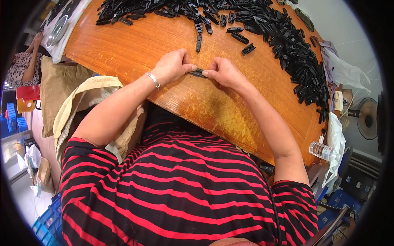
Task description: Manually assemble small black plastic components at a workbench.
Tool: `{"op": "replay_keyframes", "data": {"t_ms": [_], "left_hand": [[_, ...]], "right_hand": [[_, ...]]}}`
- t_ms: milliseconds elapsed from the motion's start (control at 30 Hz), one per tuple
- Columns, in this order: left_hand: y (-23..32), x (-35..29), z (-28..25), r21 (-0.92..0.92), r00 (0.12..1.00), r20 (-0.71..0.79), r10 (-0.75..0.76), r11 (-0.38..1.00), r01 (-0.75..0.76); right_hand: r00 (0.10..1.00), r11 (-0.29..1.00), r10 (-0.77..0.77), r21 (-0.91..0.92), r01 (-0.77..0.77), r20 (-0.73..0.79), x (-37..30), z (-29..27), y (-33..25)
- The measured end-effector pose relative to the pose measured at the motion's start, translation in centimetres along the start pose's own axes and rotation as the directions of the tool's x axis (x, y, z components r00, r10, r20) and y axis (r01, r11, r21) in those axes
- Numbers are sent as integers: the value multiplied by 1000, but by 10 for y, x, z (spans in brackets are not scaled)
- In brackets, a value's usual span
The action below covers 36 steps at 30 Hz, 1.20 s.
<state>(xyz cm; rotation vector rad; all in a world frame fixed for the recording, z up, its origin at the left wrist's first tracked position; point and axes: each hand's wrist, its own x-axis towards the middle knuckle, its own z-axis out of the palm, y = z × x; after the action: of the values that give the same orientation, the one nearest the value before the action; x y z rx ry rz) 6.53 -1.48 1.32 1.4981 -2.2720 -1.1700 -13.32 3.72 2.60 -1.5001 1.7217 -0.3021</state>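
Observation:
Between my two hands, just above or on the wooden table (135, 45), is a small, narrow black plastic part (198, 73). My left hand (175, 65), with a silver bracelet at the wrist, pinches its left end between thumb and fingers. At the other end, the thumb and curled fingers of my right hand (225, 72) grip the same part. Fingers cover both of its ends. Beyond my hands, a few similar black parts lie singly, among them one black part (248, 49) and an upright-lying strip (199, 43).
A large heap of black plastic parts (293, 61) curves along the table's far and right edges. An open paper sack (88, 84) stands at the table's left edge. A plastic bottle (321, 151) lies at the right edge, near a fan (366, 118). Another person's arm (33, 61) shows far left.

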Motion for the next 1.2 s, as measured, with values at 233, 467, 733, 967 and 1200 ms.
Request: {"op": "replay_keyframes", "data": {"t_ms": [233,467,733,967,1200], "left_hand": [[-10,4,6,48,997,-1,73,996,-73],[33,-83,-75,130,954,-91,286,953,-273],[-22,-248,-173,-142,919,-371,-137,986,90],[-52,-245,-155,-117,869,-472,-146,988,103],[24,-81,-145,157,880,-287,378,925,-346]], "right_hand": [[983,992,-120,8,123,-142,-6,12,12],[977,872,-193,471,129,90,-38,3,-6],[654,749,-660,-397,531,-370,25,1,-4],[698,633,-695,-608,480,-173,65,2,-12],[873,759,-474,-557,338,-117,38,19,-21]]}}
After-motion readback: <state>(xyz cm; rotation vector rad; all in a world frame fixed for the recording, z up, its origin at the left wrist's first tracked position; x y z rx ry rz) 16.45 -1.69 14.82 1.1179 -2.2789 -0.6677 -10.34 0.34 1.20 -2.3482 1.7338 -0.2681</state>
